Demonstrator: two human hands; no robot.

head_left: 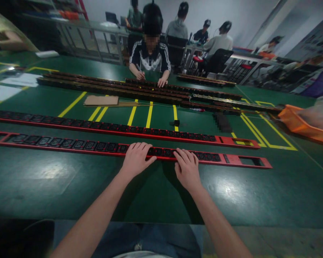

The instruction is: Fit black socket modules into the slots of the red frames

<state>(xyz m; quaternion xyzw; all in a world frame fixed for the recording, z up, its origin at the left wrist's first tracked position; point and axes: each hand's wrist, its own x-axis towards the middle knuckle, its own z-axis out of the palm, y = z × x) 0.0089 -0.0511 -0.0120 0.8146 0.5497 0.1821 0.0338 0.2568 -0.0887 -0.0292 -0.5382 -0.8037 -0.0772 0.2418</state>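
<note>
Near strip: red rail with black sockets (163,152), directly under both hands; long axis left to right, crossing both forearms' line.
Left hand (136,158): fingers over the strip, thumb spread toward its near edge; cannot tell whether it grips.
Right hand (187,165): fingers bent onto the sockets; grip likewise cannot be told; nearer the strip's right end.
Strip ends: right end, with rectangular cut-out, lies on the table; left end runs out of view.
Far strip: second red rail (123,128), roughly parallel, just beyond, apart.
Open room: bare green table (97,200) on the near side; far side limited by the second rail.
</note>
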